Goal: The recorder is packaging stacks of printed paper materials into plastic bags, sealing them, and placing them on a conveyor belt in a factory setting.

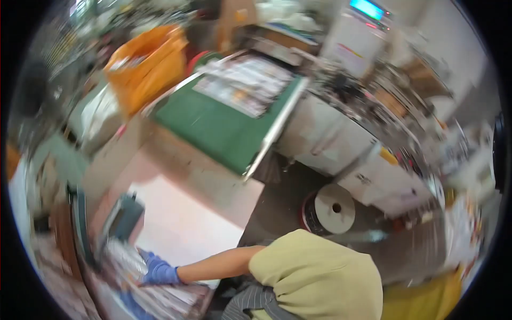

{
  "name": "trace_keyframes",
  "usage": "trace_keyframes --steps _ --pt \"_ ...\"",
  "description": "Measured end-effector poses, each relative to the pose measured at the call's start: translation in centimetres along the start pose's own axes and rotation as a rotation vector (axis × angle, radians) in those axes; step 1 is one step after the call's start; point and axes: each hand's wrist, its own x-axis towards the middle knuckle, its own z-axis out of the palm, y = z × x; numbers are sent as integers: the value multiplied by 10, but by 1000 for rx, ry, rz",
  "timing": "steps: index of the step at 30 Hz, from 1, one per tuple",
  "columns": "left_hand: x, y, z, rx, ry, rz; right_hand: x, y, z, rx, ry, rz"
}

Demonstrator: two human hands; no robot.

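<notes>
My right arm, in a pale yellow sleeve, reaches across to the lower left. Its hand, my right hand (160,270) in a blue glove, has its fingers closed at the edge of shiny plastic packets (121,256). Below it, my left hand (133,305), also blue-gloved, shows only in part beside more printed packets (173,300); its fingers are hidden and blurred. Just beyond the shiny packets stands a grey-green boxy device (125,218). A pale, pinkish work surface (184,213) lies to the right of that device.
Ahead, a green conveyor belt (208,128) carries flat printed packets (248,85). An orange sack (146,69) stands at its left. On the floor to the right lies a large white-flanged reel (334,208), near white machine cabinets (328,133). Yellow material (426,296) is at the lower right.
</notes>
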Motion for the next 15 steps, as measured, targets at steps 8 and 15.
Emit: trace_keyframes --steps 8,15 --pt "-168 148 155 -598 339 -593 -193 88 -89 244 -198 279" --pt "-206 170 83 -758 592 -512 -177 49 -71 410 -540 136"
